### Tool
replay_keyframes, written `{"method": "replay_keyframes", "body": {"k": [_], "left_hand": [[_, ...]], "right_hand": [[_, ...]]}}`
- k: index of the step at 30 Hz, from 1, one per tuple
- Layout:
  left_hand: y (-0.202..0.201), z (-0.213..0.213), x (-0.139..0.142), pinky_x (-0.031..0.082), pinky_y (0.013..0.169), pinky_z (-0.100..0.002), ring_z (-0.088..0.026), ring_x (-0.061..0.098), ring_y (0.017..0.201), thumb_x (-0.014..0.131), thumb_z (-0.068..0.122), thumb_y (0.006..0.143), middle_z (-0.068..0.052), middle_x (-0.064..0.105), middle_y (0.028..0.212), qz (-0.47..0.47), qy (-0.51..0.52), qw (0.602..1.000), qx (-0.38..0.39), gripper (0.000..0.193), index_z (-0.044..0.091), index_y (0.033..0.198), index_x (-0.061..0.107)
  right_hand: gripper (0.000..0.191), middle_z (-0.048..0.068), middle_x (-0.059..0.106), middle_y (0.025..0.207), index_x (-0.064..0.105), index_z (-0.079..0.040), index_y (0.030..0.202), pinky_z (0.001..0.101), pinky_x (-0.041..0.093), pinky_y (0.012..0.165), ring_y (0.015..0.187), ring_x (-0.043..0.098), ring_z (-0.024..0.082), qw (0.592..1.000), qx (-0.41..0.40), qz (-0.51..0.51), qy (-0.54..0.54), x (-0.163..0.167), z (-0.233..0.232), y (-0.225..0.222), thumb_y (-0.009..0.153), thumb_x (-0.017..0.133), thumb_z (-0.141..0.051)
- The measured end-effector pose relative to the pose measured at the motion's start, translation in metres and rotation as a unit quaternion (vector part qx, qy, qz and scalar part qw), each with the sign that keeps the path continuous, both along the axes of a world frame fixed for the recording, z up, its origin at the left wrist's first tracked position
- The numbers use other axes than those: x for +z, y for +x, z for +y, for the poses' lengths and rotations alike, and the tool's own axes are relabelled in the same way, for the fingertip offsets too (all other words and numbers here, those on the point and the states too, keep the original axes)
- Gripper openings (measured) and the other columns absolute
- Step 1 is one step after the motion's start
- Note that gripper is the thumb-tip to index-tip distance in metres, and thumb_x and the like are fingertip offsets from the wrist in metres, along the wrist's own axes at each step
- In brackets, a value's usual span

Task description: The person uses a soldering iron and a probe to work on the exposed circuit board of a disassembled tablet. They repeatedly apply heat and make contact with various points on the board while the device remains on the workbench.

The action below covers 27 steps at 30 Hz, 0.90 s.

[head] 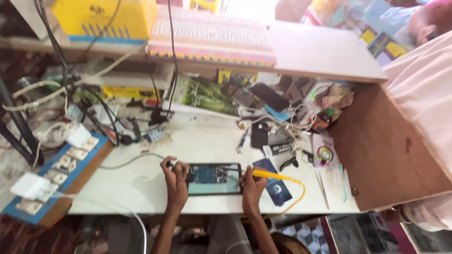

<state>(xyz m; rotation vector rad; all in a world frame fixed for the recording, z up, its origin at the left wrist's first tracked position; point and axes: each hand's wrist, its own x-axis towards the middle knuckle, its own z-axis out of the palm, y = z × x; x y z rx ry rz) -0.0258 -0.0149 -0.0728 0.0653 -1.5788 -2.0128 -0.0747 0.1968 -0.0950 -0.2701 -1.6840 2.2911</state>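
A white work table (141, 188) fills the middle of the room. A brown wooden board (381, 146) stands at its right side. Above it runs a pale shelf (325, 51) with a yellow box (103, 19) on top. Bright light comes in from behind the shelf. Patterned floor tiles (306, 235) show below the table.

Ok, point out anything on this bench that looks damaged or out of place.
The phone between the left hand and right hand lies opened, its inner boards showing. The right hand holds a yellow-handled tool over it. Behind, cables and small parts lie in a tangled heap. Nothing looks spilled.
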Motion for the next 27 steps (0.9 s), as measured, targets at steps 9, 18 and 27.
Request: {"method": "replay_keyframes", "body": {"k": [9, 18, 27], "left_hand": [[0.000, 0.004, -0.003, 0.040, 0.079, -0.029, -0.013, 0.045, 0.082, 0.045, 0.036, 0.111, -0.007, 0.056, 0.088, 0.033, 0.015, 0.999, 0.003, 0.034, 0.009, 0.127, 0.032], [0.000, 0.003, -0.007, 0.039, 0.073, -0.027, -0.012, 0.045, 0.078, 0.041, 0.033, 0.112, -0.007, 0.057, 0.085, 0.003, -0.015, 1.000, 0.012, 0.027, 0.011, 0.125, 0.032], [-0.002, 0.000, 0.000, 0.035, 0.066, -0.026, -0.011, 0.042, 0.074, 0.038, 0.033, 0.110, -0.007, 0.057, 0.083, -0.033, -0.002, 0.999, 0.019, 0.026, 0.012, 0.125, 0.032]], "right_hand": [[0.033, 0.008, 0.064, 0.083, 0.053, -0.001, 0.112, 0.0256, 0.046, 0.050, 0.057, 0.061, 0.013, 0.999, 0.019, 0.016, -0.024, 0.013, -0.001, 0.004, 0.101, 0.058, -0.032], [0.038, 0.012, 0.068, 0.086, 0.050, 0.000, 0.127, 0.0254, 0.048, 0.049, 0.058, 0.063, 0.013, 0.998, 0.049, 0.021, 0.020, 0.009, 0.001, 0.006, 0.100, 0.060, -0.026], [0.035, 0.011, 0.066, 0.087, 0.051, -0.003, 0.126, 0.0266, 0.048, 0.052, 0.059, 0.061, 0.013, 0.998, 0.063, -0.007, 0.014, 0.009, -0.001, 0.004, 0.100, 0.060, -0.024]]}}
